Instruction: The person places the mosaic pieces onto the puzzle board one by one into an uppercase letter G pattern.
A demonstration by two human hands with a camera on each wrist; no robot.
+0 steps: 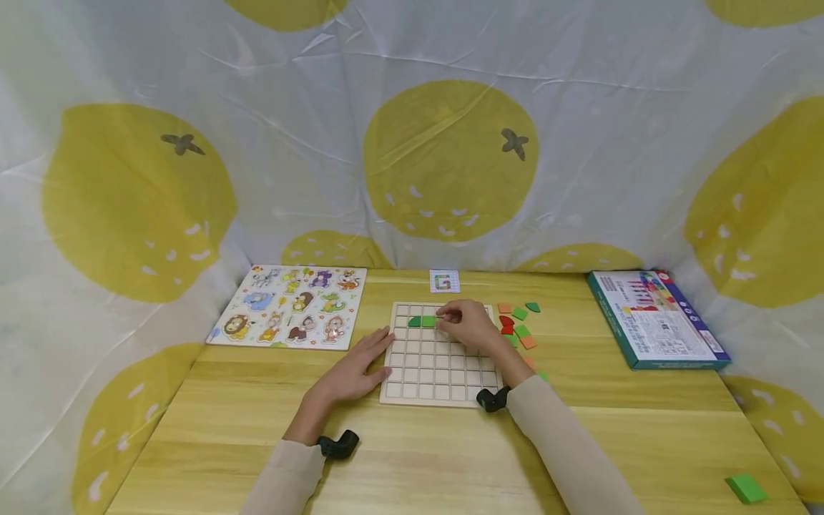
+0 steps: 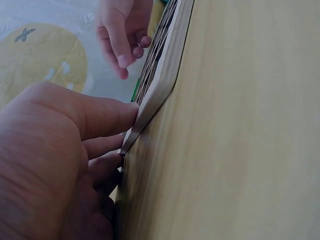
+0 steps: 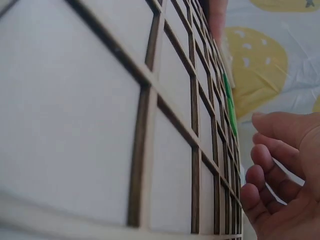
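A wooden grid board (image 1: pixel 410 375) lies flat on the table. Two green tiles sit side by side in its second row: a dark green one with a rounded corner (image 1: pixel 415 322) and a light green square (image 1: pixel 429 322). My right hand (image 1: pixel 468 325) hovers over the upper part of the board, just right of the light green square. Its fingers are loosely bent, and nothing shows between thumb and fingertips in the right wrist view. My left hand (image 1: pixel 354 368) rests along the board's left edge, fingers extended, with the thumb (image 2: pixel 112 117) touching the wooden rim.
Loose red, green and orange tiles (image 1: pixel 528 342) lie right of the board, partly behind the right arm. A small pattern card (image 1: pixel 445 281) is behind it. An animal puzzle (image 1: pixel 290 307) lies left, a teal-edged box (image 1: pixel 656 318) right. Another green piece (image 1: pixel 747 488) sits at the near right.
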